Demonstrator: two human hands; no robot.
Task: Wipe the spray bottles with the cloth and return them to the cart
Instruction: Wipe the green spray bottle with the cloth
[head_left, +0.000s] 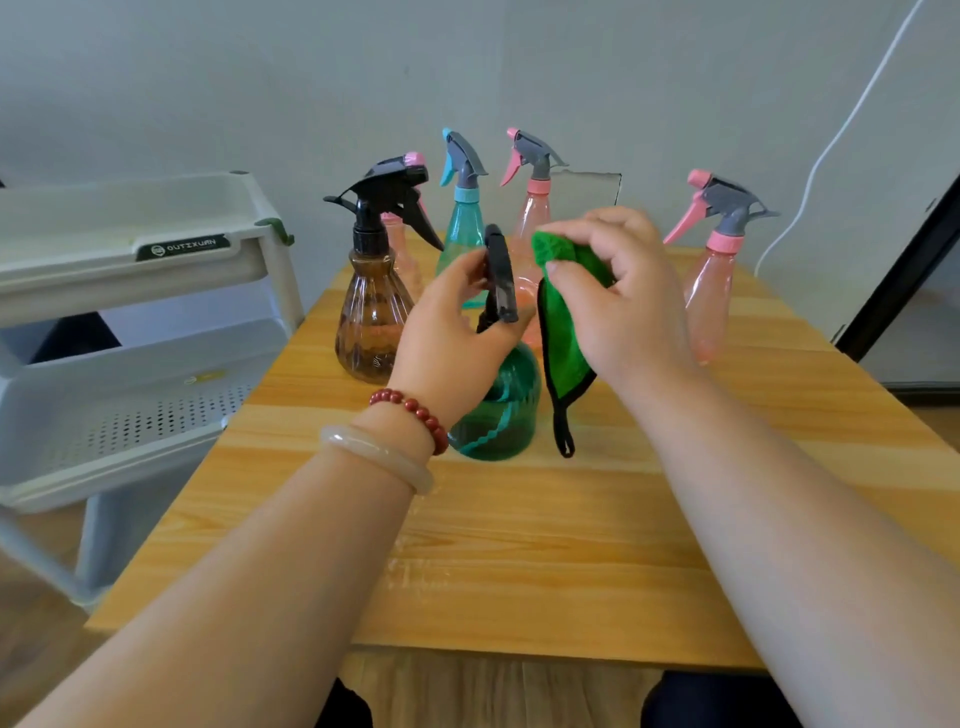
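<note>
Wood-grain table (519, 545) against a grey wall (260, 78).
Clear pane (592, 189) leans on the wall at the table's far edge. White cable (831, 145) runs up the wall beyond the table's far right corner; black frame (904, 270) stands right of the table. Red bead bracelet (415, 410) and pale bangle (374, 452) above the table's left half.

The left wrist carries 2 bracelets: a string of round, dark-red beads (415, 410) nearer the left hand (447, 338), and a smooth, pale, translucent bangle (375, 455) behind it. Dark trousers (717, 701) cover both knees.
</note>
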